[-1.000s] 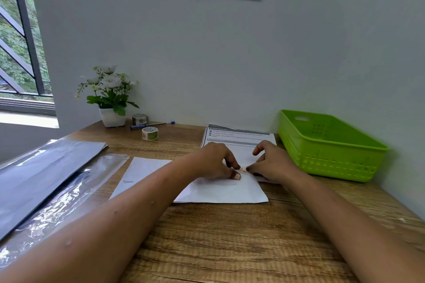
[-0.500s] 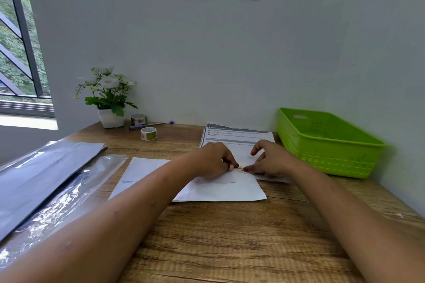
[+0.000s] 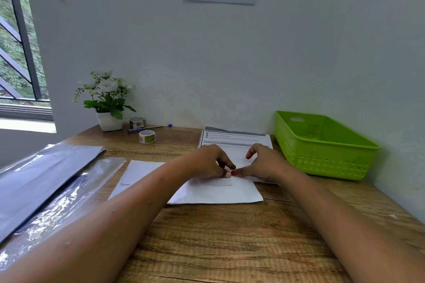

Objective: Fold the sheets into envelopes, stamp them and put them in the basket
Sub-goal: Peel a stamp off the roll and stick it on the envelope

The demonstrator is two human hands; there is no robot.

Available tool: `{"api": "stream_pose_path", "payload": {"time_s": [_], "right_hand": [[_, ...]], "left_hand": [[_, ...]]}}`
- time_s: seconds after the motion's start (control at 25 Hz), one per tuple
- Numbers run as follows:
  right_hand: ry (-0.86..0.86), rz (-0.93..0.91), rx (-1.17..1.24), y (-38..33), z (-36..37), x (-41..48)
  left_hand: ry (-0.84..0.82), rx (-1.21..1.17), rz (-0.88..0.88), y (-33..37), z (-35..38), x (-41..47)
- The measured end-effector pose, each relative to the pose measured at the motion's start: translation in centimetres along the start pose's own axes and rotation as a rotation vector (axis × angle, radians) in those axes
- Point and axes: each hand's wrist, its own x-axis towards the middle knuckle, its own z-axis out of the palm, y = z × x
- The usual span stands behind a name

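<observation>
A folded white sheet lies on the wooden table, over another white sheet to its left. My left hand and my right hand meet above its upper edge. Between their tips is a small red stamp. My left thumb and curled fingers pinch the stamp against the paper. My right thumb touches the stamp from the right, and the right index finger is lifted. The green plastic basket stands at the right by the wall, with nothing seen inside it.
A printed instruction sheet lies beyond my hands. Two tape rolls, a blue pen and a potted white flower stand at the back left. Shiny plastic sleeves cover the table's left side. Walls close off the back and the right.
Both hands stay together over the folded sheet, shifting only slightly. My right index finger has lifted a little higher off the paper.
</observation>
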Motion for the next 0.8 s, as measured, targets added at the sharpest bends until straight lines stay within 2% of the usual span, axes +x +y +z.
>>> {"api": "stream_pose_path", "payload": {"time_s": [0.16, 0.28, 0.48, 0.6, 0.8], "right_hand": [[-0.096, -0.003, -0.048, -0.3, -0.5, 0.1], [-0.134, 0.048, 0.027, -0.1, -1.0, 0.1], [0.046, 0.072, -0.143, -0.4, 0.1, -0.1], [0.063, 0.088, -0.179, -1.0, 0.4, -0.2], [-0.107, 0.079, -0.093, -1.0, -0.9, -0.6]], "left_hand": [[-0.004, -0.006, -0.031, -0.2, -0.2, -0.2], [-0.014, -0.007, -0.050, -0.4, -0.2, 0.0], [-0.026, -0.046, -0.079, -0.5, -0.4, 0.0], [-0.010, -0.039, -0.096, -0.6, -0.3, 0.1], [0.047, 0.012, -0.140, -1.3, -0.2, 0.4]]}}
